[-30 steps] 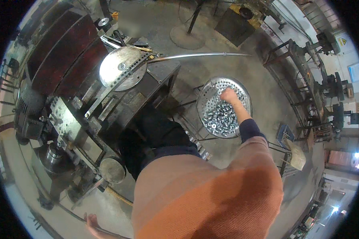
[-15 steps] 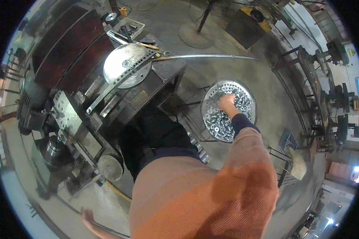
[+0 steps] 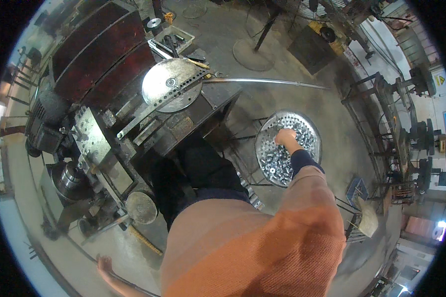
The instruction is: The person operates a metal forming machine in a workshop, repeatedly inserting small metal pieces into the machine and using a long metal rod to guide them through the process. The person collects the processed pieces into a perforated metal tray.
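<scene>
My right hand [image 3: 285,136] reaches over the round metal tray [image 3: 318,159] in front of me to the right. Its fingers are curled closed and point down among many small shiny metal cylinders [image 3: 277,167] heaped in the tray. What they pinch, if anything, is hidden by the hand. Low on the left, my left hand [image 3: 104,264] is at a long dark bar or edge that runs beside my forearm. Its fingers are too small and blurred to show a grip.
On the dark workbench to the left are a round steel disc [image 3: 156,85] with a perforated bar [image 3: 171,98] across it. A long metal rod [image 3: 267,80] juts out rightward. A stool [image 3: 366,220] stands at the right. Machines line the left side.
The whole view has shifted slightly, so the bench and tray sit a little lower and further right. My right hand stays over the same part of the tray.
</scene>
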Tool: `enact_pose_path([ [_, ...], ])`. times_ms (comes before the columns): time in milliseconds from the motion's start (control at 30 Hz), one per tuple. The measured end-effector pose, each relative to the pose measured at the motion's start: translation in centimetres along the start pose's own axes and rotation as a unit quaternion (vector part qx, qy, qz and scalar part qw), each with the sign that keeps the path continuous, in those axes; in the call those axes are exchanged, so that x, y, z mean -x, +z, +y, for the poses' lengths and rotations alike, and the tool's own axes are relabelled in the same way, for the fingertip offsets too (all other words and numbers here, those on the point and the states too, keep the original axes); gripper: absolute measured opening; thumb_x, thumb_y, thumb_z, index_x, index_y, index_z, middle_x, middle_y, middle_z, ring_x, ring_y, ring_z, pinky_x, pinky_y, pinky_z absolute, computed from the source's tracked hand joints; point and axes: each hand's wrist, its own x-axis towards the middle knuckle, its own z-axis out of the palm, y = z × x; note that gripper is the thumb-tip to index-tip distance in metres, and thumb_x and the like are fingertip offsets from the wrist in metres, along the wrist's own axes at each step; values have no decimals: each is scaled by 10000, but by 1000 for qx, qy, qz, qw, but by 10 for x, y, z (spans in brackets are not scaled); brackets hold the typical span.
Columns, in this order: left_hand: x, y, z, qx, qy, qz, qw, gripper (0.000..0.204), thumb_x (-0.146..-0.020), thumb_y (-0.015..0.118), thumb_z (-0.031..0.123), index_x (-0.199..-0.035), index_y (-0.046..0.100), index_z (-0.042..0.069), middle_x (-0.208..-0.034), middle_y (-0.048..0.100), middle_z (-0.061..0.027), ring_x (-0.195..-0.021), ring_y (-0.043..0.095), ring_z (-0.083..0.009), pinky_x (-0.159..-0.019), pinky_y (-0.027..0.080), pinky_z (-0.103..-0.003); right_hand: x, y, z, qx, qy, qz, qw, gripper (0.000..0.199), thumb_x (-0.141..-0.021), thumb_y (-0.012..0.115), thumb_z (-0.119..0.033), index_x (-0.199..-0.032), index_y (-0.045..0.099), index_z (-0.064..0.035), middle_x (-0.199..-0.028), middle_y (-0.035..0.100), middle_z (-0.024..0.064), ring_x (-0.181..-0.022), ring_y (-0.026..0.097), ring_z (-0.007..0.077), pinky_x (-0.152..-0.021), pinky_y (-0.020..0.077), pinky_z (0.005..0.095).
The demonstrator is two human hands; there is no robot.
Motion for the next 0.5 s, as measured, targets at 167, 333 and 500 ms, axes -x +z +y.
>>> enact_pose_path([
  [167, -1, -2, -8, 8, 11, 10, 1000, 405, -847, 604, 241, -1196, 499, 65, -806, 605, -52, -710, 578, -165, -724, 491, -302, 20, -8, 3, 43, -27, -8, 999, 405, -729, 614, -309, -1088, 641, -123, -1143, 611, 63, -1050, 588, 225, -860, 465, 382],
  [333, -20, -26, -16, 33, 24, -45, 998, 405, -838, 614, 232, -1187, 502, 59, -800, 598, -46, -694, 567, -160, -720, 489, -317, 13, -2, 6, -82, 16, 42, 996, 441, -766, 573, -328, -1120, 608, -66, -1201, 564, 126, -1107, 534, 326, -905, 430, 429],
  [500, -27, -44, -31, 28, 25, -42, 998, 366, -808, 646, 208, -1121, 527, 60, -723, 529, -3, -623, 502, -134, -674, 464, -334, -5, 20, 13, -283, -10, 118, 952, 393, -693, 579, -329, -925, 644, -18, -997, 605, 195, -956, 584, 334, -845, 458, 405],
])
